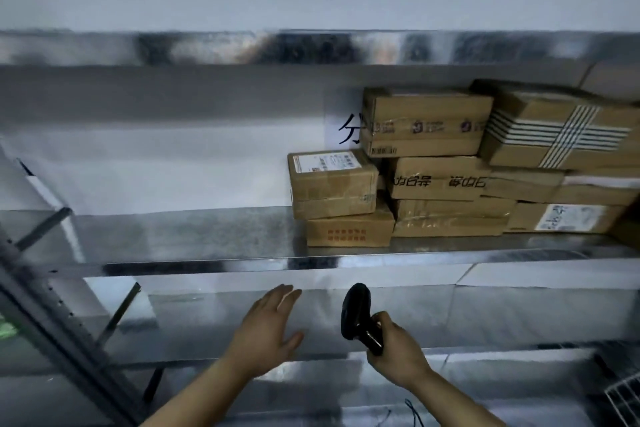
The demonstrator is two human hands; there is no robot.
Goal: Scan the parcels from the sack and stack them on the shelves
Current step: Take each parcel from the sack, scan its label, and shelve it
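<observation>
Steel shelf [180, 236] runs wide, with bare metal along its left half right up to the front edge. Cardboard parcels [446, 180] sit stacked at its right end, well above both hands. Left grip [266, 326] hovers below that edge, fingers spread and straight. Right grip [398, 350], just beside it, curls round the black scanner [356, 312].

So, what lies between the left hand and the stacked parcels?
Only the front edge of the shelf and its bare metal surface, as the head view shows.

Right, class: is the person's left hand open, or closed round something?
Open. The left hand shows straight, spread fingers holding nothing; the black handheld scanner sits in the right hand.
</observation>
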